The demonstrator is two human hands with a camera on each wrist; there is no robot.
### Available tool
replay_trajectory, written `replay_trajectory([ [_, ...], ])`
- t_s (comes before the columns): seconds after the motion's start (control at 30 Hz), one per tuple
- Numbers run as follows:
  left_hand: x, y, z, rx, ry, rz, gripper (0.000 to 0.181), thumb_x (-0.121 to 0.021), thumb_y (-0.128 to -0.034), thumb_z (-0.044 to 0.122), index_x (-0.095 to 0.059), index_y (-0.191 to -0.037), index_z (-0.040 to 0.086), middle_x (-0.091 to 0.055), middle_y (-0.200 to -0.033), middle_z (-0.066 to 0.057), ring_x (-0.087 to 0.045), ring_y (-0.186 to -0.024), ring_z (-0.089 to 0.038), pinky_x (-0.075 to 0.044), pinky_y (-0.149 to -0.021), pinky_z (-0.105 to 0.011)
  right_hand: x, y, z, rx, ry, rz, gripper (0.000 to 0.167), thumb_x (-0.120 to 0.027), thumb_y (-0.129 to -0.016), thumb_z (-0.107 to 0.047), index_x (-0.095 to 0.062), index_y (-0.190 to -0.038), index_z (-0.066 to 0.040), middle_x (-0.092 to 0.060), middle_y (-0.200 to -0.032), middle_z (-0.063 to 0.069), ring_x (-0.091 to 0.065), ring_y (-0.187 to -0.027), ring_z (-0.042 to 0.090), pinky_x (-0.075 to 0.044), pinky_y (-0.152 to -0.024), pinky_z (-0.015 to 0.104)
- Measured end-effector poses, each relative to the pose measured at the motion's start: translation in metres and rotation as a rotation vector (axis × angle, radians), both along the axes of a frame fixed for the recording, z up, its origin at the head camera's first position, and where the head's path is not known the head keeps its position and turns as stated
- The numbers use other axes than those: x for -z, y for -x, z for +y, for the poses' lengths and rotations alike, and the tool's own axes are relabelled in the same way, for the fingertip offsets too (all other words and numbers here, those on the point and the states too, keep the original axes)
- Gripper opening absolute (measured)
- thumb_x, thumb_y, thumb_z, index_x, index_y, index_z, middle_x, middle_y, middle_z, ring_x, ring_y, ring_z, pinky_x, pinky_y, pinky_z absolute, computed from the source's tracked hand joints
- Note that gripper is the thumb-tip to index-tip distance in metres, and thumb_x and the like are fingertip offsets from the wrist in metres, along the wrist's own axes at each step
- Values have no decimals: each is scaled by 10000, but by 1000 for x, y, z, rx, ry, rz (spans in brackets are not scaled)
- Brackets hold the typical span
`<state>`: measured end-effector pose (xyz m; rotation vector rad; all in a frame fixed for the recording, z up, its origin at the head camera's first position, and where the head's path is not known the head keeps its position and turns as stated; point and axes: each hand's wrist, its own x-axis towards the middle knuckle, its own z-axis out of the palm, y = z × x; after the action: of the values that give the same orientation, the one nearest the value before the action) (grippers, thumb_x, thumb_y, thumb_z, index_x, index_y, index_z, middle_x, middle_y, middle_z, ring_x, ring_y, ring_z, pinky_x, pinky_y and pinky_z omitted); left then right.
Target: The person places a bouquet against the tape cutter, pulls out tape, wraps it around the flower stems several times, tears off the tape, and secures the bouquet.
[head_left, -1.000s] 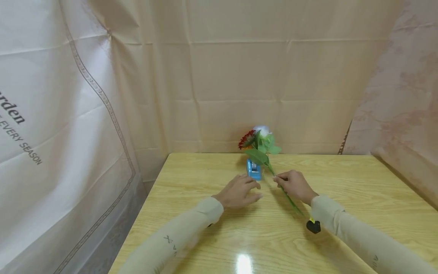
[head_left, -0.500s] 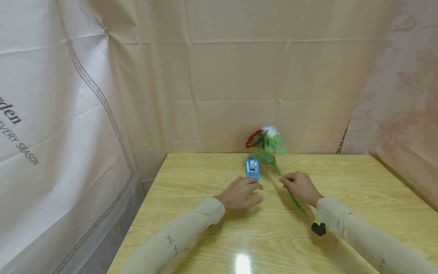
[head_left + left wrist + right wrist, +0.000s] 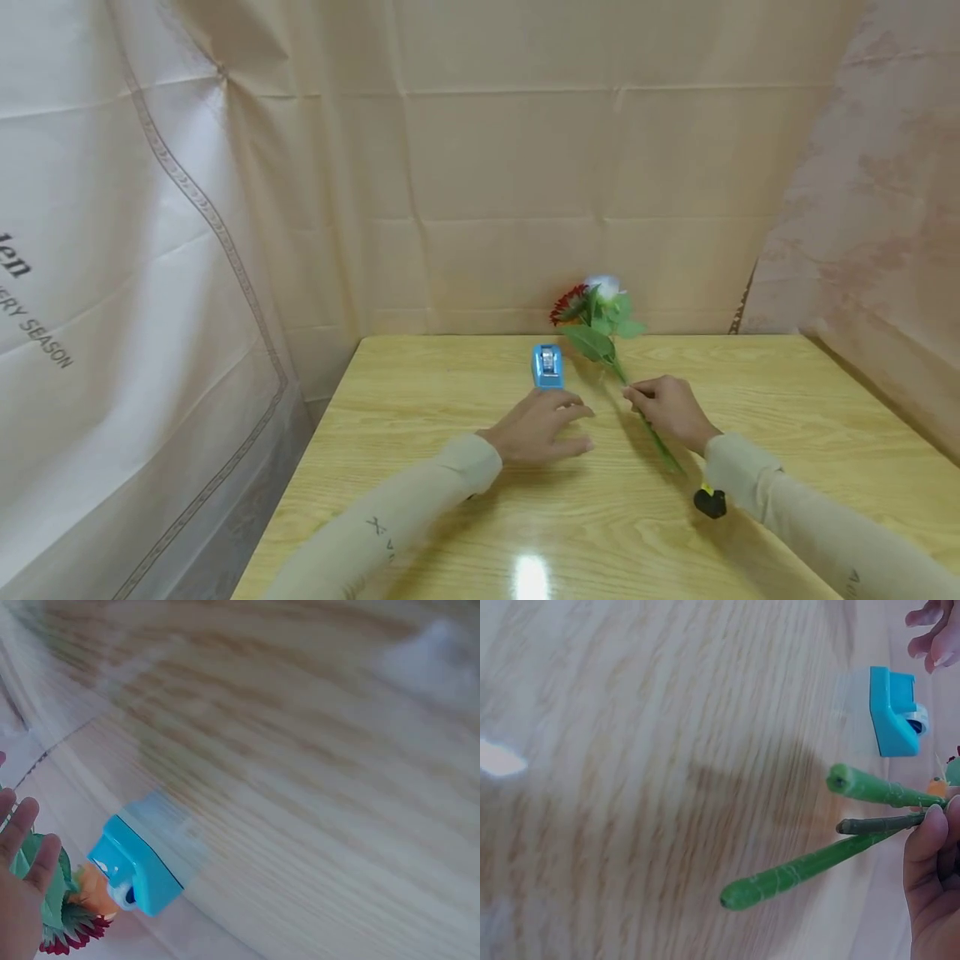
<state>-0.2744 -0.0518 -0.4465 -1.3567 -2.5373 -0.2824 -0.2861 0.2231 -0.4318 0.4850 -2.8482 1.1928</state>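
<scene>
My right hand (image 3: pixel 669 410) pinches a bunch of artificial flowers by the stems. Three stem ends, including a green stem (image 3: pixel 802 876), stick out past the thumb in the right wrist view. A red flower (image 3: pixel 570 305), a white flower (image 3: pixel 602 287) and green leaves (image 3: pixel 588 342) lean toward the back of the table; an orange flower (image 3: pixel 96 889) shows in the left wrist view. My left hand (image 3: pixel 543 427) hovers with fingers spread and nothing held. Just beyond its fingers stands a blue tape dispenser (image 3: pixel 547 365) with a roll of clear tape (image 3: pixel 919 720).
Under everything is a wood-grain table (image 3: pixel 420 392). Behind it hangs a beige cloth (image 3: pixel 510 167), with a white printed cloth (image 3: pixel 150 275) at the left. Below the right cuff shows a small black object (image 3: pixel 709 502) with a yellow part.
My right hand and the flowers have shifted right, away from the tape dispenser. The dispenser looked slanted a second ago and now appears straight. My left hand has moved slightly right; the view has turned slightly right.
</scene>
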Motion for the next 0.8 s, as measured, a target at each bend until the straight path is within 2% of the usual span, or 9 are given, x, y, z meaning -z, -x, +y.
replay_trajectory([
  [0.23, -1, -2, 12, 3, 27, 19, 531, -476, -1049, 556, -598, -1430, 206, -609, -1383, 11, -527, -1301, -140, -402, -1091, -372, 0, -3, 11, 16, -10, 4, 356, -567, -1072, -228, -728, -1171, 74, -671, -733, 118, -547, -499, 189, -486, -484, 322],
  [0.43, -2, -4, 20, 7, 34, -18, 560, -434, -1054, 580, -577, -1448, 210, -584, -1419, 13, -502, -1340, -148, -395, -1104, -406, -1, -6, 18, 36, -14, 12, 365, -572, -1070, -227, -719, -1184, 86, -689, -758, 106, -558, -505, 190, -492, -487, 321],
  [0.6, -2, -4, 27, 14, 46, -35, 568, -421, -1055, 589, -563, -1462, 220, -564, -1447, 14, -484, -1359, -146, -391, -1110, -410, 0, -9, 24, 55, -31, 17, 365, -573, -1069, -228, -721, -1182, 85, -633, -649, 82, -536, -490, 182, -482, -476, 323],
  [0.8, -3, -5, 37, 31, 72, -25, 584, -405, -1058, 594, -544, -1482, 218, -546, -1480, 3, -477, -1371, -152, -385, -1113, -395, 2, -11, 34, 79, -38, 15, 388, -569, -1071, -231, -694, -1220, 105, -684, -734, 100, -550, -514, 184, -480, -478, 321],
])
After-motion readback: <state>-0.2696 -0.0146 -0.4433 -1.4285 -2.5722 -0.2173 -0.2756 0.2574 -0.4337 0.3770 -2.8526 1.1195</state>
